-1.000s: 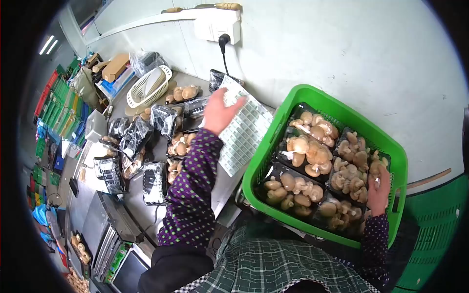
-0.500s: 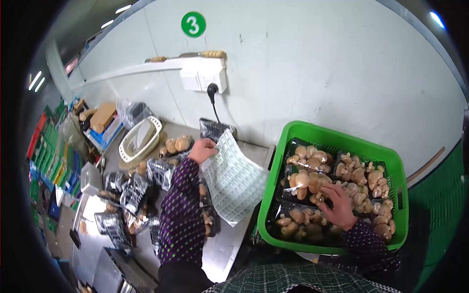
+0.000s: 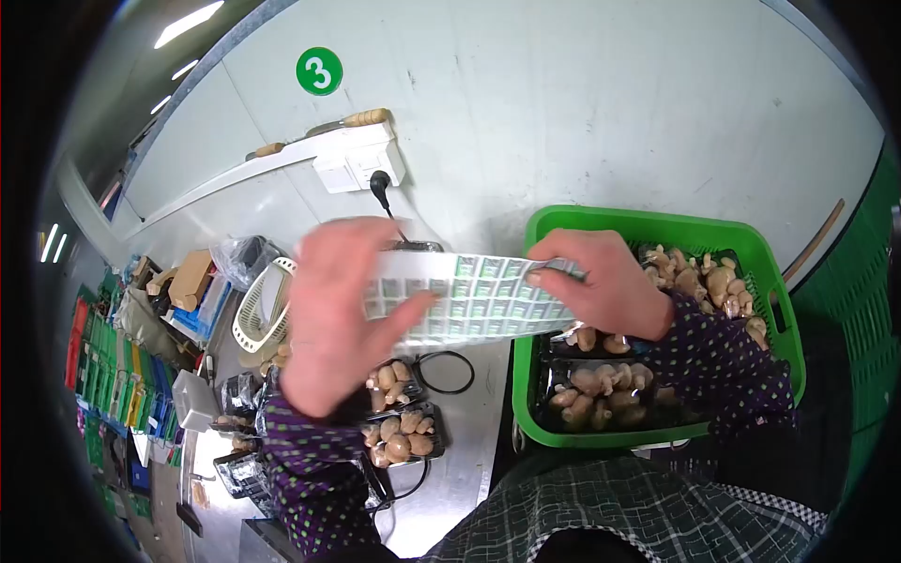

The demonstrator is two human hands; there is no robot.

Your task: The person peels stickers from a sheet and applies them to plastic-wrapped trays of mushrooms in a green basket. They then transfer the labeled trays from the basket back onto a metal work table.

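Note:
A sheet of small green-and-white labels (image 3: pixel 469 300) is stretched between my two hands, above the table and the near-left part of the green basket (image 3: pixel 788 347). My right hand (image 3: pixel 605 281) pinches its right end between thumb and fingers. My left hand (image 3: pixel 343 314), blurred by motion, is at the sheet's left end with its thumb over the front; its other fingers are smeared. Inside the basket lie wrapped packs of mushrooms (image 3: pixel 601 394), partly hidden by my right hand and sleeve. Below the sheet, mushroom packs (image 3: pixel 399 436) rest on the metal table (image 3: pixel 469 436).
Wrapped packs (image 3: pixel 244 474) lie at the table's left, near a white oval basket (image 3: pixel 265 305) and a clear plastic box (image 3: pixel 194 399). A black cable (image 3: pixel 446 387) loops on the table. On the wall are a socket (image 3: pixel 358 169) and a wooden-handled tool (image 3: pixel 364 118).
My right hand has left the mushroom packs and taken the sheet's right end. The sheet has been raised and turned lengthwise across the view. The camera view has shifted.

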